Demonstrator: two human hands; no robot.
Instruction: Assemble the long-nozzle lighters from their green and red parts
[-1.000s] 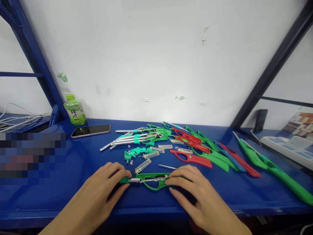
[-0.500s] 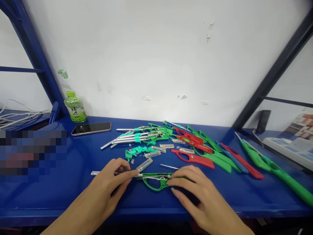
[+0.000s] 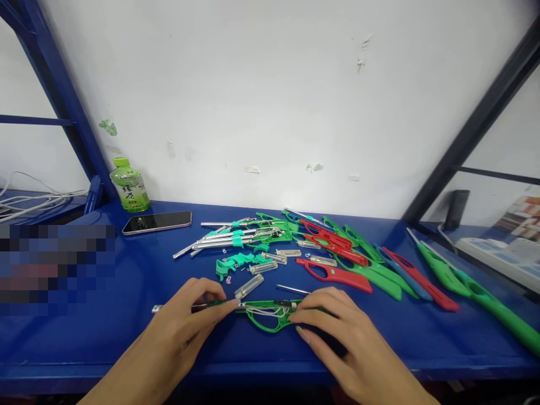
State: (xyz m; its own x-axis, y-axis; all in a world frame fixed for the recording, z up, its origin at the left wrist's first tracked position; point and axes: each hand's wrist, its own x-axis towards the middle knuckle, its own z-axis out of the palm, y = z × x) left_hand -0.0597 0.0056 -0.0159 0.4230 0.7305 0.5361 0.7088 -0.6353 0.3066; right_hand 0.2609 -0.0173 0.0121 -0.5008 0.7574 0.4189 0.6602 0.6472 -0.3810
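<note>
A green lighter half-shell [image 3: 270, 328] lies on the blue table in front of me, its inside facing up. White wires and a small black part show in it. My left hand [image 3: 192, 318] pinches a metal lighter tube [image 3: 157, 308] where it meets the shell's left end. My right hand [image 3: 337, 323] is closed on the shell's right end, and its fingers hide that part. Just behind my right fingers, a thin metal rod [image 3: 292, 289] rests on the table. Beyond my left fingertips is a clear fuel tank [image 3: 249, 286].
Behind lie several metal tubes [image 3: 223, 241], teal plastic pieces [image 3: 236, 261] and clear tanks. A red shell [image 3: 337, 275] and other coloured shells spread to the right, with long green lighters [image 3: 498, 312] beyond. A phone [image 3: 157, 222] and a bottle [image 3: 130, 188] stand at the back left.
The metal tube has shifted slightly left and down, with my left hand. The white wires in the shell now lie spread lower, and the black part shows more plainly. My right hand has barely moved.
</note>
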